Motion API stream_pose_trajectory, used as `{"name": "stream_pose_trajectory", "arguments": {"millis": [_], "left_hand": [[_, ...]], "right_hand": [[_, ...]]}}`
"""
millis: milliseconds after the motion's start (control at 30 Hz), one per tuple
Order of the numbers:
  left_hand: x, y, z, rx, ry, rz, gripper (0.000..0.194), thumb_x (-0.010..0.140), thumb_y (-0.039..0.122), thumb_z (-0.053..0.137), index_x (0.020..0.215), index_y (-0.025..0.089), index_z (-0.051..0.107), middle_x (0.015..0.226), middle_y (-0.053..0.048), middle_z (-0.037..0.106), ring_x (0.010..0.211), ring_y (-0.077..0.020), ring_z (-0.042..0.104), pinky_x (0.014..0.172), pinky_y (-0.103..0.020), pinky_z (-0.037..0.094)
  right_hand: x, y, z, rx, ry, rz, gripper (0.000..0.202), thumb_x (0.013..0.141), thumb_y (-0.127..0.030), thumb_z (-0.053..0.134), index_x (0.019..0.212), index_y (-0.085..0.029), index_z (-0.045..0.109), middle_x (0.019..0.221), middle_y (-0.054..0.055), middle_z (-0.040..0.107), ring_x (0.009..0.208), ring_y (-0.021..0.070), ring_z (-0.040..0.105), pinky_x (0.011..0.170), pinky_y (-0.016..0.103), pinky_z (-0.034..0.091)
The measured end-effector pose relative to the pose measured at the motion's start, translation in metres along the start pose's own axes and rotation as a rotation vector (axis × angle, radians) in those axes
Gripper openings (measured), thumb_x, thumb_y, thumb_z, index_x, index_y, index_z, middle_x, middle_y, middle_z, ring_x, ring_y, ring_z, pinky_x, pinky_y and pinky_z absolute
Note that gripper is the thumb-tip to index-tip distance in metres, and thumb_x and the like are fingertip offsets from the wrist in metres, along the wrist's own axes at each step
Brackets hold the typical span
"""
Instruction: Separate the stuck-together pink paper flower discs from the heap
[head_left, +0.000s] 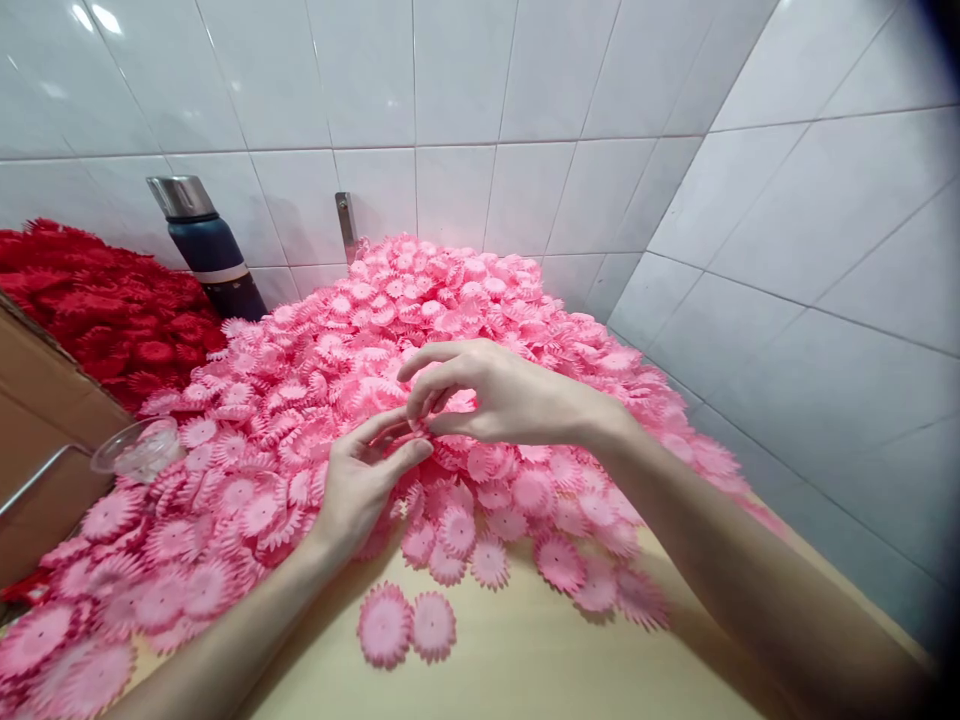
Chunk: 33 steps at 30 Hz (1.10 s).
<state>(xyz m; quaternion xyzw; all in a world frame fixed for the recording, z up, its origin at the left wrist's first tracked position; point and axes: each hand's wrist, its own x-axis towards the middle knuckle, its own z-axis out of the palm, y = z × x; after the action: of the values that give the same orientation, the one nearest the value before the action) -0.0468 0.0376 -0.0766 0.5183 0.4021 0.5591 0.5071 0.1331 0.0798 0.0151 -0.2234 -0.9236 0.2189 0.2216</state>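
My left hand (367, 480) and my right hand (487, 390) meet over the front of a large heap of pink flower-shaped discs (450, 300). The thumb and fingers of each hand are pinched together, fingertips nearly touching. Whatever small thing is between them is mostly covered by the fingers, so I cannot make it out. On the bare wood-toned table (525, 670) below my hands, two pink discs (385, 626) lie side by side. They have notched, petal-like edges, and some show a small dark centre point.
Red pieces (135, 310) are heaped at the left, beside a dark blue bottle (217, 250) with a steel cap. A clear plastic dish (139, 452) lies near a cardboard box (45, 440). White tiled walls (465, 80) close off the back and right; a metal bracket (346, 222) stands behind the heap.
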Motion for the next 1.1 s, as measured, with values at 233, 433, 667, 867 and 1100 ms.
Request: {"name": "stream_pose_trajectory", "arguments": {"millis": [233, 433, 667, 867, 1100], "left_hand": [[-0.004, 0.003, 0.002, 0.038, 0.026, 0.004, 0.028, 0.08, 0.032, 0.072, 0.105, 0.019, 0.075, 0.098, -0.007, 0.077, 0.088, -0.0199, 0.071, 0.086, -0.033, 0.057], [-0.004, -0.001, -0.003, 0.072, 0.038, 0.028, 0.021, 0.08, 0.034, 0.072, 0.091, 0.017, 0.077, 0.086, -0.005, 0.077, 0.078, -0.0184, 0.071, 0.081, -0.031, 0.057], [-0.004, -0.004, -0.005, 0.072, 0.06, 0.049, 0.018, 0.082, 0.033, 0.071, 0.084, 0.016, 0.076, 0.077, -0.004, 0.076, 0.071, -0.0171, 0.07, 0.068, -0.025, 0.056], [-0.004, -0.002, -0.003, 0.117, 0.049, 0.055, 0.021, 0.083, 0.035, 0.069, 0.084, 0.016, 0.077, 0.08, -0.006, 0.077, 0.074, -0.0188, 0.071, 0.072, -0.027, 0.057], [-0.012, 0.011, 0.002, 0.107, -0.193, -0.012, 0.018, 0.074, 0.03, 0.077, 0.088, 0.019, 0.08, 0.078, -0.008, 0.077, 0.071, -0.0228, 0.072, 0.067, -0.033, 0.059]], "right_hand": [[-0.004, 0.0, -0.008, -0.005, 0.087, 0.064, 0.023, 0.085, -0.002, 0.052, 0.092, -0.015, 0.07, 0.09, 0.002, 0.072, 0.084, 0.0133, 0.064, 0.075, 0.027, 0.05], [-0.004, -0.001, -0.007, -0.021, -0.009, 0.089, 0.025, 0.089, -0.005, 0.049, 0.098, -0.016, 0.069, 0.096, 0.003, 0.072, 0.085, 0.0137, 0.064, 0.071, 0.026, 0.048], [-0.003, -0.005, -0.001, -0.039, -0.14, 0.131, 0.017, 0.086, -0.008, 0.055, 0.096, -0.016, 0.067, 0.094, 0.005, 0.068, 0.085, 0.0153, 0.06, 0.066, 0.026, 0.045], [-0.005, -0.006, -0.001, -0.055, -0.158, 0.167, 0.016, 0.085, -0.009, 0.056, 0.095, -0.017, 0.066, 0.095, 0.004, 0.066, 0.084, 0.0146, 0.058, 0.064, 0.026, 0.042], [-0.021, -0.021, -0.021, -0.185, -0.155, 0.303, 0.009, 0.081, -0.015, 0.061, 0.072, -0.017, 0.063, 0.07, 0.0, 0.062, 0.061, 0.0108, 0.052, 0.053, 0.025, 0.034]]}}
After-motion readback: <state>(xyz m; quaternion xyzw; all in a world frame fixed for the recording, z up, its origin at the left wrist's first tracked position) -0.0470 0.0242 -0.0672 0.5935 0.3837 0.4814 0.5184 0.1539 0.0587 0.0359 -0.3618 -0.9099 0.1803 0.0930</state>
